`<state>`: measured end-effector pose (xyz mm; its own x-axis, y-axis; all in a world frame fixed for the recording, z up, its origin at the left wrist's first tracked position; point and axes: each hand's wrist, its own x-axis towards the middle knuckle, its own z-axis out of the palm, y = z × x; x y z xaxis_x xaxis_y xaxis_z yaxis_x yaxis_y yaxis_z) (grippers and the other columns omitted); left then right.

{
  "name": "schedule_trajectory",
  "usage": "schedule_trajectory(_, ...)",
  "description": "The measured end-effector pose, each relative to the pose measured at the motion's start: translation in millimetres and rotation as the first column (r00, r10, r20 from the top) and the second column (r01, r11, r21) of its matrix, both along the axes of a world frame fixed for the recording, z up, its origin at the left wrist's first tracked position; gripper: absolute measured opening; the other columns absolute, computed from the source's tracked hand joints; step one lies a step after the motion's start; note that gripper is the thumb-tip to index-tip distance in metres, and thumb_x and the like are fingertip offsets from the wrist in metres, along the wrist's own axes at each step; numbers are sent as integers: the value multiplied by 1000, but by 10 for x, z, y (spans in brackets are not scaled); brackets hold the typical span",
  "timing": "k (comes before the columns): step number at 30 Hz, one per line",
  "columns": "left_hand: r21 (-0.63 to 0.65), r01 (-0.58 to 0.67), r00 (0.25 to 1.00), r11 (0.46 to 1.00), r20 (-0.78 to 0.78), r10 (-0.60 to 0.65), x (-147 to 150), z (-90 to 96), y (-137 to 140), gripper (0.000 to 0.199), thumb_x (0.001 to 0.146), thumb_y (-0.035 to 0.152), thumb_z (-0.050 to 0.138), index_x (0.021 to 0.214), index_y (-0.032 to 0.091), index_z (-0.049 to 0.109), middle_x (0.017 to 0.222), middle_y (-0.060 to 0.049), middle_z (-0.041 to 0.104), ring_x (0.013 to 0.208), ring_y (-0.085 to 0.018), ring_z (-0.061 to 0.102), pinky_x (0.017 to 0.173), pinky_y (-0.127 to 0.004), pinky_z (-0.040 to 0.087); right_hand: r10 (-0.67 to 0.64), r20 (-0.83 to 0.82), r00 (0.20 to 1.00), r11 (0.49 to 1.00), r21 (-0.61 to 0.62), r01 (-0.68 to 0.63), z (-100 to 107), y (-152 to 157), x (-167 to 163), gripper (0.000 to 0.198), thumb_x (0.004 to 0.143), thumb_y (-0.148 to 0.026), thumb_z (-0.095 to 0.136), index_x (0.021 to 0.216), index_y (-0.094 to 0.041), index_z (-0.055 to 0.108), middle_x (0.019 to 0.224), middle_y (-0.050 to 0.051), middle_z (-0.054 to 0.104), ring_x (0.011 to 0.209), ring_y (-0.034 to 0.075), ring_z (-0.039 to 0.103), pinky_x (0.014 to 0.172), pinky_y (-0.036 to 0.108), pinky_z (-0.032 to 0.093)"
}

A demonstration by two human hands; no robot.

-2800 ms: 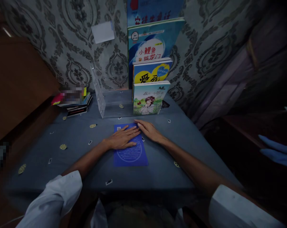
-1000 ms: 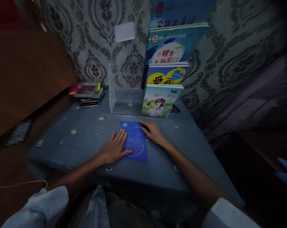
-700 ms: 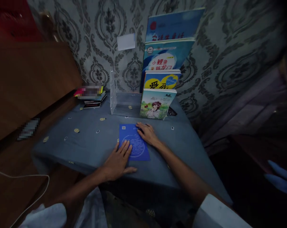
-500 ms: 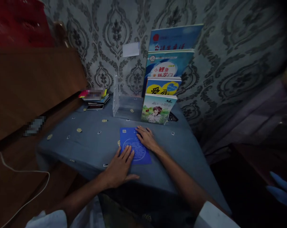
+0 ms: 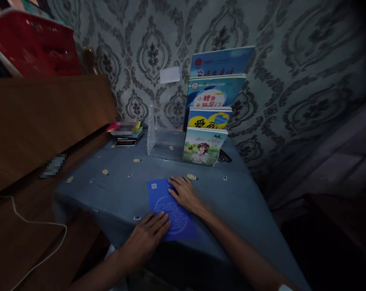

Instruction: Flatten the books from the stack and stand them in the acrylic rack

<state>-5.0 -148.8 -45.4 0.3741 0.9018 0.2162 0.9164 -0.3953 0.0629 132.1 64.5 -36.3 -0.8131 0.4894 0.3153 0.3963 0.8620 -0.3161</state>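
It's best to press lightly and evenly on the blue booklet (image 5: 174, 216), which lies flat by the near edge of the counter (image 5: 231, 202), so it neither skids nor creases. Your left hand (image 5: 148, 229) lies palm down, fingers slightly parted over its lower left part; your right hand (image 5: 186, 195) slants across the upper right edge, fingers loosely extended, and neither grips anything.
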Motion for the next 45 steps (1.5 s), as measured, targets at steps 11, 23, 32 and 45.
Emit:
schedule_trajectory(11,113,-134,737,985,675,22,-515,727,300,34,101,28,48,129,29,66,115,-4,75,102,-21,73,88,-30,58,-173,-402,899,746,-649,-147,125,407,95,73,94,-73,28,101,-19,77,99,13,77,103,29,71,94,46,53)
schedule_trajectory(23,-381,-370,-562,847,818,122,-375,633,799,44,75,49,80,103,18,65,94,-2,72,78,-16,71,73,-31,61,-176,-434,884,342,-869,-359,197,354,113,47,74,-62,74,88,-18,69,76,3,70,65,15,63,62,27,53)
schedule_trajectory(32,-638,588,3,496,615,788,38,391,214,59,82,65,67,107,11,68,102,-19,75,85,-27,76,65,-31,58,-404,-314,859,826,-529,195,-75,677,248,34,80,-32,64,111,-20,70,93,7,75,84,25,70,74,38,56)
schedule_trajectory(45,-241,-6,986,971,158,45,-751,402,1939,63,101,53,34,153,17,34,162,-14,30,152,-26,23,122,-55,14,-295,-270,917,933,-289,215,-100,673,170,40,86,-23,58,125,-25,66,118,7,74,105,27,70,95,47,54)
